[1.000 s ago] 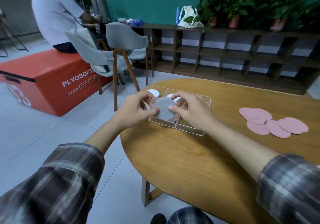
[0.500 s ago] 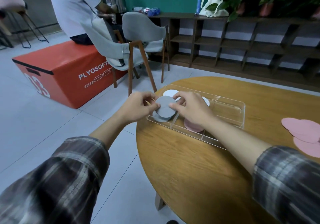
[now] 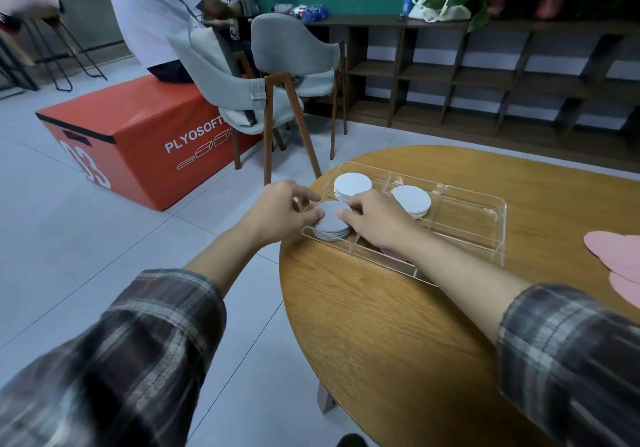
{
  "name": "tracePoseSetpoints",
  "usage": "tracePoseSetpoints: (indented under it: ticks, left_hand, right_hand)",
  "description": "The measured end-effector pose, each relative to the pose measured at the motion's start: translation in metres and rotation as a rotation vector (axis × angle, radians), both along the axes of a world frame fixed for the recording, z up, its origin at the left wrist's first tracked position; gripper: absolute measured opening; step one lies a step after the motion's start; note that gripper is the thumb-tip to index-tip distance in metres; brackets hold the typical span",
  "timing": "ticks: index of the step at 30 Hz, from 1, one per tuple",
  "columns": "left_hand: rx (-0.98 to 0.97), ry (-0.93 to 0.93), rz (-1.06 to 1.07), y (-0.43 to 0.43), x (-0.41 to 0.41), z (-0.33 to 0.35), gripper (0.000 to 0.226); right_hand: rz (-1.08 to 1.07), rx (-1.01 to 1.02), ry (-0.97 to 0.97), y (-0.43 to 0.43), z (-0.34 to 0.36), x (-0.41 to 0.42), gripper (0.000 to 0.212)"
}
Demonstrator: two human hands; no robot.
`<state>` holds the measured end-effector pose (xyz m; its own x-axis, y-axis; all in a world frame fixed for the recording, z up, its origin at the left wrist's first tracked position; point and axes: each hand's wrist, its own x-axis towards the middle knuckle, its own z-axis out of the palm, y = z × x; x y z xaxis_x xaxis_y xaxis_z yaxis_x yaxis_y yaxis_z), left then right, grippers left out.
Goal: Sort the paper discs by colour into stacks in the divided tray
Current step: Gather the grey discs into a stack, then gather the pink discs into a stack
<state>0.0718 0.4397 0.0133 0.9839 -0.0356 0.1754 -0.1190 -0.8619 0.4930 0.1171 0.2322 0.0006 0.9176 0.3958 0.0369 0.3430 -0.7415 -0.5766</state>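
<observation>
A clear divided tray (image 3: 485,239) lies on the round wooden table (image 3: 398,325). In its near-left compartment sits a stack of grey discs (image 3: 330,221). My left hand (image 3: 280,213) pinches the stack's left edge and my right hand (image 3: 377,220) pinches its right edge. Two white disc stacks fill the far compartments, one (image 3: 352,185) at the far left and one (image 3: 412,201) beside it. A pink stack (image 3: 391,252) shows partly under my right wrist. Loose pink discs (image 3: 616,256) lie on the table at the right edge.
A grey chair (image 3: 287,66) with wooden legs stands just beyond the table. Behind it is an orange box (image 3: 138,142) on which a person (image 3: 156,14) sits. A dark shelf unit (image 3: 485,76) lines the back wall.
Both hands have lowered the grey discs onto the stack in the near-left compartment. The camera has swung left and down, so the tray and pink discs sit further right in view.
</observation>
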Motion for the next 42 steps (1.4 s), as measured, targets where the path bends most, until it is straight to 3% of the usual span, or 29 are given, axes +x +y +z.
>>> tracePoseSetpoints:
  ticks: [13, 24, 32, 35, 39, 42]
  left_hand:
    - [0.094, -0.021, -0.049, -0.03, -0.02, 0.03, 0.026]
    - [0.069, 0.018, -0.33, -0.174, -0.031, 0.079, 0.036]
    - [0.042, 0.031, -0.493, -0.29, -0.035, 0.073, 0.036]
    - [0.125, 0.123, -0.57, -0.325, -0.036, 0.057, 0.04]
    - [0.372, 0.315, -0.617, -0.352, -0.034, 0.029, 0.057]
    - [0.376, 0.337, -0.595, -0.357, -0.029, 0.017, 0.062]
  right_hand:
    - [0.028, 0.098, -0.115, -0.051, 0.025, -0.024, 0.042]
    - [-0.061, 0.084, -0.189, -0.212, 0.055, -0.075, 0.039]
    - [-0.22, 0.069, -0.163, -0.331, 0.044, -0.116, 0.041]
    - [-0.23, 0.082, -0.163, -0.361, 0.033, -0.132, 0.038]
    - [-0.241, 0.086, -0.169, -0.386, 0.014, -0.145, 0.039]
    - [-0.24, 0.102, -0.189, -0.395, -0.002, -0.147, 0.041]
